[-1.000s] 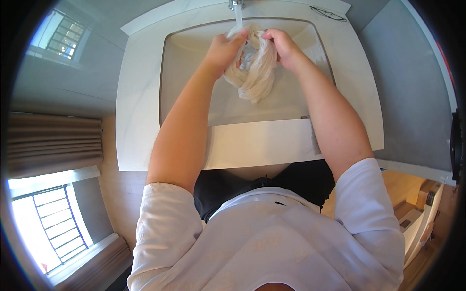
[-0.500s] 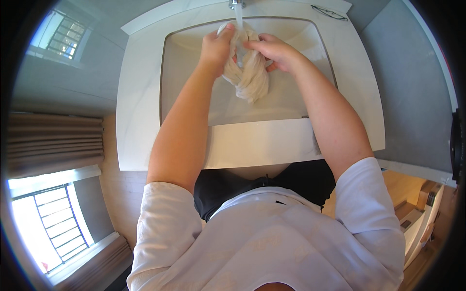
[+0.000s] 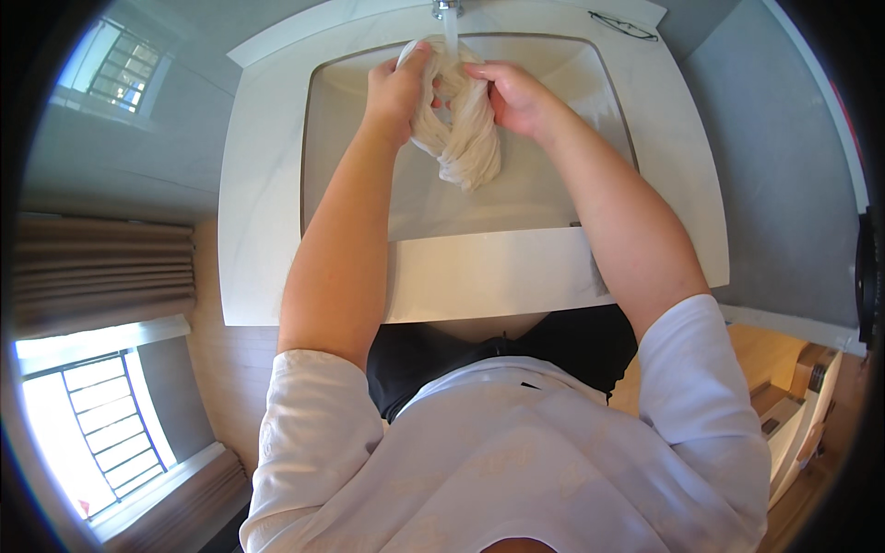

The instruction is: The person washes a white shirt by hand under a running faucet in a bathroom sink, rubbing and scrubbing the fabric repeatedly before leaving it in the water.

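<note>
A wet, cream-white cloth (image 3: 468, 147) hangs in a loop between my hands, over the basin of a white sink (image 3: 355, 198). My left hand (image 3: 396, 92) is closed on the cloth's left side, thumb on top. On the other side my right hand (image 3: 514, 97) grips it between thumb and fingers; some of those fingers are hidden behind the fabric. Water runs from the chrome faucet (image 3: 446, 9) down onto the upper part of the cloth. The cloth's lower end is bunched and twisted, and fingertips show through the gap in its middle.
A white marble-patterned countertop (image 3: 263, 203) surrounds the basin, its front edge close to my body. Dark-framed glasses (image 3: 624, 26) lie at its back right corner. A grey panel (image 3: 774, 157) stands to the right. A barred window (image 3: 101, 415) and brown curtain (image 3: 101, 267) are at the left.
Both hands have shifted slightly left with the cloth. The loop has opened a little wider, and the right hand's fingers have moved behind the fabric. Water is still running.
</note>
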`<state>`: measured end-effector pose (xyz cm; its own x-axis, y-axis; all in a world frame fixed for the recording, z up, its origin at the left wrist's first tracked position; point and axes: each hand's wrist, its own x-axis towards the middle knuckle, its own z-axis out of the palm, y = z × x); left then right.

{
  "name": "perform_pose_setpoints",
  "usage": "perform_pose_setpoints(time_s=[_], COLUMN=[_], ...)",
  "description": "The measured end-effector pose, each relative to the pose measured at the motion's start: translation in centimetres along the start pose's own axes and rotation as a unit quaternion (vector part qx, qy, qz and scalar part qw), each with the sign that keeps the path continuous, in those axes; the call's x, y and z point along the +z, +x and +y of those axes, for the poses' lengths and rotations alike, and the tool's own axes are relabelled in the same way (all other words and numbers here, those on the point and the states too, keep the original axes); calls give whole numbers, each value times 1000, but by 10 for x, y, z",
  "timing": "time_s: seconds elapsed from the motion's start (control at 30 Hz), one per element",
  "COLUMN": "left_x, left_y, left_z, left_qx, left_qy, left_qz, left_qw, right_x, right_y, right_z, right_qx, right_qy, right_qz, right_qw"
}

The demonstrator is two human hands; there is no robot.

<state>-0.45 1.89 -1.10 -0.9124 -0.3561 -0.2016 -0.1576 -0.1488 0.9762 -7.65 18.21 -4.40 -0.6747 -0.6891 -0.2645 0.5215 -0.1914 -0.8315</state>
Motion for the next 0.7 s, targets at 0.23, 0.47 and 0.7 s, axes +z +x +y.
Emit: perform_pose_setpoints(time_s=[0.23,0.47,0.7], left_x=[0,3,10], left_y=[-1,4,2], left_z=[-3,-8,-8], left_qx=[-21,-43,-37], left_qy=[0,-26,18], left_qz=[-1,-70,-79], left_qw=[1000,996,996], right_x=[7,23,27], right_y=[4,-6,-3], right_z=[8,1,0], right_qx=[10,33,2], right_qy=[34,-13,-93], right_qz=[23,33,61], right_qw=[999,999,994])
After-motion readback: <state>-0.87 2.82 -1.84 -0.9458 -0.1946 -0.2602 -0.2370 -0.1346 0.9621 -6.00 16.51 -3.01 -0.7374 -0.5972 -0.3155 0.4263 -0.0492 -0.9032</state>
